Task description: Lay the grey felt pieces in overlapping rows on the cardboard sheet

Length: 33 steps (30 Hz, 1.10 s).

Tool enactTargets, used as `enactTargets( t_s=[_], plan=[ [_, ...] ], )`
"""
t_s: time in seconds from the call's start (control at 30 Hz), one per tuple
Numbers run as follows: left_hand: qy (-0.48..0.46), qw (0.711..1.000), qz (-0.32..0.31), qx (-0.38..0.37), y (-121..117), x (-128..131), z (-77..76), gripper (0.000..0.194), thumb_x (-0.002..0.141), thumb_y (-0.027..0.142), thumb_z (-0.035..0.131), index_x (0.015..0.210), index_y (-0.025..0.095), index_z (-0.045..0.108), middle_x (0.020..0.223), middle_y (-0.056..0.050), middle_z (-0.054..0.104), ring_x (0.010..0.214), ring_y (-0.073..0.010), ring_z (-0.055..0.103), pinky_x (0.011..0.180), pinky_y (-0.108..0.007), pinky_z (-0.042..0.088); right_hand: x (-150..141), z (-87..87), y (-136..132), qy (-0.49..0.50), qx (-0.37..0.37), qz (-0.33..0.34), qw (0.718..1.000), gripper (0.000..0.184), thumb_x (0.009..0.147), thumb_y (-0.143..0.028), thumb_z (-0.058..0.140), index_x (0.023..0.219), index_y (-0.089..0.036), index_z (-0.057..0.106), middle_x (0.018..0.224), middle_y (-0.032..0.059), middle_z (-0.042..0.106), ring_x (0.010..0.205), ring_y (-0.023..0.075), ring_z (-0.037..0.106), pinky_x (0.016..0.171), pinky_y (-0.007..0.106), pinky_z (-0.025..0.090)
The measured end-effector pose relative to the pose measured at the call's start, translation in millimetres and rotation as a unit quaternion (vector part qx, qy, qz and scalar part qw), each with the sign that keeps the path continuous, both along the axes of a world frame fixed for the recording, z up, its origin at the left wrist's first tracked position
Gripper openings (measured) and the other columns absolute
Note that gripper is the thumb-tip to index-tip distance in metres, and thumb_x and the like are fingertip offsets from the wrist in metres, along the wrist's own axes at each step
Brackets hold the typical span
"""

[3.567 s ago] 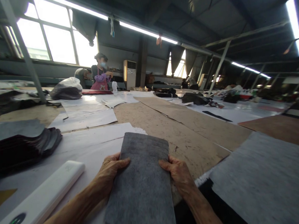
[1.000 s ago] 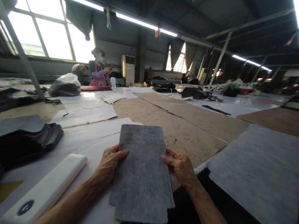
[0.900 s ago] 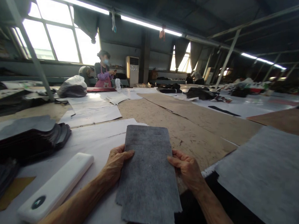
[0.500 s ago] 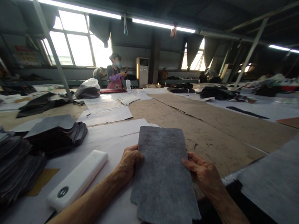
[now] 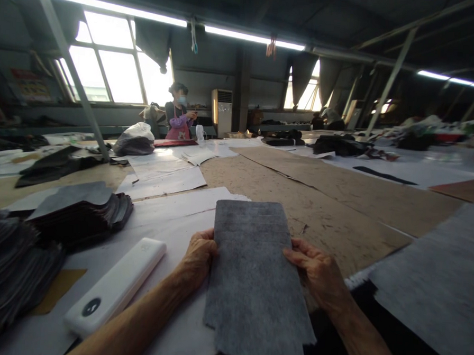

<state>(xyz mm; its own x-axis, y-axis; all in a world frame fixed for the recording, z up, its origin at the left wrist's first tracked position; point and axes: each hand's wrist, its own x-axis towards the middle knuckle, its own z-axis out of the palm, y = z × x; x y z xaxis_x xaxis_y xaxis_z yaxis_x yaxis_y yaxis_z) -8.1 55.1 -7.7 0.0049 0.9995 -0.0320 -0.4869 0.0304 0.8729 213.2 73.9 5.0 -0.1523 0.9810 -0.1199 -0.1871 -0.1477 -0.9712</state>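
Observation:
Held up in front of me is a grey cut fabric piece [image 5: 253,284], roughly rectangular, with notched lower corners. Its left edge is pinched by my left hand [image 5: 199,257], thumb on the front face. My right hand [image 5: 315,266] grips the right edge the same way, its thumb also on the front. The fingers behind the piece are partly hidden, and whether it is one layer or more I cannot tell. White paper [image 5: 179,222] lies beneath it on the table. To the left of my left forearm rests a white power bank [image 5: 115,287] with a dark round display.
Two stacks of grey cut pieces stand on the left, a nearer stack [image 5: 13,272] and a farther stack [image 5: 82,212]. Brown board [image 5: 339,204] covers the table ahead. Grey sheet material [image 5: 437,294] lies at right. A co-worker [image 5: 179,113] stands across the table beside a filled plastic bag [image 5: 134,139].
The view has turned slightly, shifting the scene a little to the left. Both hands keep hold of the fabric piece, nearly unmoved.

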Motion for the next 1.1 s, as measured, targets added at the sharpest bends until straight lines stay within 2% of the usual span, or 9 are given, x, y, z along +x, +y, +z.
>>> enactTargets(
  t_s=[0.17, 0.33, 0.5, 0.6, 0.77, 0.9, 1.1],
  plan=[
    [0.000, 1.000, -0.008, 0.005, 1.1, 0.8, 0.2, 0.049, 0.037, 0.006, 0.041, 0.079, 0.007, 0.065, 0.063, -0.006, 0.065, 0.051, -0.0152, 0.056, 0.048, -0.023, 0.041, 2.3, -1.3, 0.9, 0.005, 0.002, -0.004, 1.000, 0.039, 0.052, -0.034, 0.080, 0.085, -0.017, 0.066, 0.077, 0.0033, 0.067, 0.063, 0.0181, 0.060, 0.058, 0.026, 0.049],
    [-0.007, 1.000, -0.010, 0.004, 1.4, -1.2, 1.2, 0.035, 0.038, 0.007, 0.042, 0.068, 0.009, 0.062, 0.056, -0.004, 0.060, 0.048, -0.0140, 0.053, 0.046, -0.023, 0.040, -0.1, 1.6, 1.1, -0.001, -0.013, -0.005, 1.000, 0.044, 0.049, -0.035, 0.080, 0.087, -0.017, 0.066, 0.079, 0.0037, 0.067, 0.064, 0.0189, 0.061, 0.056, 0.025, 0.049],
    [-0.012, 1.000, -0.017, 0.008, -0.9, -0.5, 2.3, 0.038, 0.053, 0.009, 0.050, 0.089, 0.008, 0.064, 0.069, -0.008, 0.066, 0.059, -0.0181, 0.060, 0.056, -0.029, 0.048, -0.4, 2.8, 0.6, 0.005, -0.012, -0.011, 1.000, 0.045, 0.049, -0.034, 0.080, 0.088, -0.017, 0.066, 0.078, 0.0028, 0.067, 0.062, 0.0179, 0.060, 0.058, 0.026, 0.049],
    [-0.003, 1.000, -0.016, 0.002, -0.9, 0.6, -1.5, 0.034, 0.060, 0.011, 0.058, 0.094, 0.007, 0.064, 0.072, -0.010, 0.068, 0.061, -0.0190, 0.063, 0.060, -0.030, 0.050, 0.8, 1.5, 0.0, 0.012, -0.006, -0.011, 1.000, 0.044, 0.050, -0.034, 0.080, 0.088, -0.017, 0.066, 0.078, 0.0029, 0.067, 0.062, 0.0177, 0.060, 0.058, 0.025, 0.050],
    [0.003, 1.000, -0.018, 0.002, 0.0, 0.8, -5.0, 0.031, 0.063, 0.011, 0.061, 0.094, 0.007, 0.065, 0.076, -0.011, 0.070, 0.062, -0.0184, 0.064, 0.061, -0.029, 0.051, 0.0, 0.8, 0.6, 0.019, -0.018, -0.008, 1.000, 0.041, 0.051, -0.034, 0.081, 0.085, -0.018, 0.065, 0.074, 0.0023, 0.066, 0.060, 0.0172, 0.060, 0.054, 0.024, 0.049],
    [0.006, 1.000, -0.019, 0.005, 0.2, 0.5, -3.8, 0.030, 0.064, 0.011, 0.061, 0.094, 0.006, 0.065, 0.075, -0.011, 0.070, 0.062, -0.0184, 0.064, 0.061, -0.028, 0.052, -2.4, 3.4, 1.5, 0.012, -0.016, -0.038, 0.999, 0.037, 0.047, -0.034, 0.081, 0.077, -0.017, 0.065, 0.067, 0.0020, 0.065, 0.057, 0.0179, 0.059, 0.053, 0.025, 0.049],
    [0.006, 1.000, -0.026, 0.012, -0.9, 0.4, -2.2, 0.032, 0.064, 0.011, 0.063, 0.095, 0.007, 0.065, 0.077, -0.011, 0.070, 0.065, -0.0183, 0.065, 0.064, -0.028, 0.052, -4.6, 7.8, -1.1, -0.022, -0.009, -0.060, 0.998, 0.037, 0.047, -0.036, 0.078, 0.075, -0.017, 0.065, 0.067, 0.0016, 0.065, 0.055, 0.0178, 0.059, 0.051, 0.025, 0.048]
  ],
)
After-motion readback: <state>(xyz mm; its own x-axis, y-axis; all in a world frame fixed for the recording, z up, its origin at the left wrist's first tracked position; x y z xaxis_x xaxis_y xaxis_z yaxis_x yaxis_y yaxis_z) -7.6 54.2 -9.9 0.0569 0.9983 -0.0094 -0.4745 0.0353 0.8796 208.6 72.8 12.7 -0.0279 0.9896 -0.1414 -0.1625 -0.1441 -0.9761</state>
